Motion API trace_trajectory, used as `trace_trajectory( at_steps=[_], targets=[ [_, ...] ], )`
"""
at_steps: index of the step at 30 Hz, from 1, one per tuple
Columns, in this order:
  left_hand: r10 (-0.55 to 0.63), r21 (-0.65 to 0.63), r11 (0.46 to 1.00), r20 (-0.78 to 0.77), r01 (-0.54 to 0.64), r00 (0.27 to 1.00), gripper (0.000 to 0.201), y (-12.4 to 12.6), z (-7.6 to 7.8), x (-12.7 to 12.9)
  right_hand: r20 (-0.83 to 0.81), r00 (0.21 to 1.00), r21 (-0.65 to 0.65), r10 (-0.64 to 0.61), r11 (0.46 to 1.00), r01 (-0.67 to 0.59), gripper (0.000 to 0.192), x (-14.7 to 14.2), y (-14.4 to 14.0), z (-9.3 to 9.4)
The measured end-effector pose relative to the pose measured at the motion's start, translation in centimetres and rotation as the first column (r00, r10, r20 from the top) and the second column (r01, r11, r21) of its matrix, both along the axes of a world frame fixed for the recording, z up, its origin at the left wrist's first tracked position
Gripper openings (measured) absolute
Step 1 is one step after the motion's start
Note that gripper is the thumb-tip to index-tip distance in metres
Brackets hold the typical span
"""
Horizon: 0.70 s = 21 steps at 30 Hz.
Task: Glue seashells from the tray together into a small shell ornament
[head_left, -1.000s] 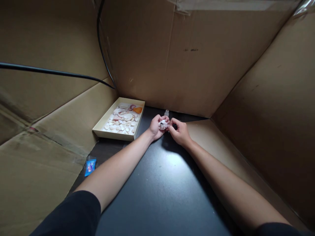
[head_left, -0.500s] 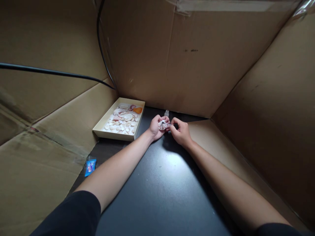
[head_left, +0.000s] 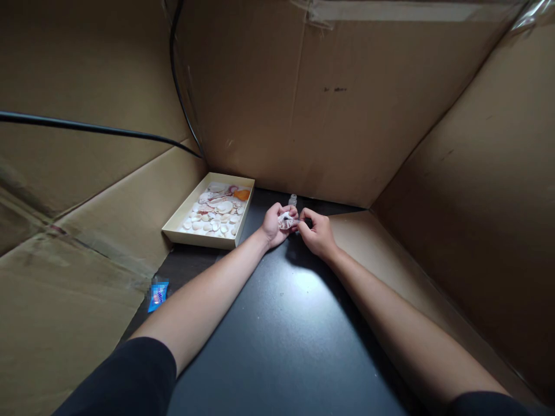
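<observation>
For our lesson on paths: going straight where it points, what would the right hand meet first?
Probably the striped shell held in the left hand, though depth there is unclear.

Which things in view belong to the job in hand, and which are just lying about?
Job, likely:
left hand, holding striped shell
right hand, at that shell's edge
tray of shells
small clear bottle, perhaps, behind the hands

Lying about, apparently:
blue packet
black cable
</observation>
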<state>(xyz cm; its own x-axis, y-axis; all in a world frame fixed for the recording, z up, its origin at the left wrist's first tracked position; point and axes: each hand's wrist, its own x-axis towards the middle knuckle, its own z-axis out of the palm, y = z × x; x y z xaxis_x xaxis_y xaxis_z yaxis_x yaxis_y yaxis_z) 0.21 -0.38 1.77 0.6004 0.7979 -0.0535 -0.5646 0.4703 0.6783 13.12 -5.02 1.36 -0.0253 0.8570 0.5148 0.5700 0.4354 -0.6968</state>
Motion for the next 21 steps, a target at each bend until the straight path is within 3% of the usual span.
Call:
trace_trajectory(
  at_steps=[17,21],
  targets=[
    [-0.007,0.011,1.0,0.022,0.007,1.0,0.013,0.12,-0.22,-0.06,0.034,0.999,-0.021,-0.028,0.999,0.028,0.016,0.0,-0.13,0.13],
    [-0.02,0.018,1.0,0.033,0.02,0.999,0.012,0.16,-0.33,-0.09,0.053,0.998,-0.039,0.019,0.999,-0.017,0.018,0.03,-0.06,0.04]
  ],
)
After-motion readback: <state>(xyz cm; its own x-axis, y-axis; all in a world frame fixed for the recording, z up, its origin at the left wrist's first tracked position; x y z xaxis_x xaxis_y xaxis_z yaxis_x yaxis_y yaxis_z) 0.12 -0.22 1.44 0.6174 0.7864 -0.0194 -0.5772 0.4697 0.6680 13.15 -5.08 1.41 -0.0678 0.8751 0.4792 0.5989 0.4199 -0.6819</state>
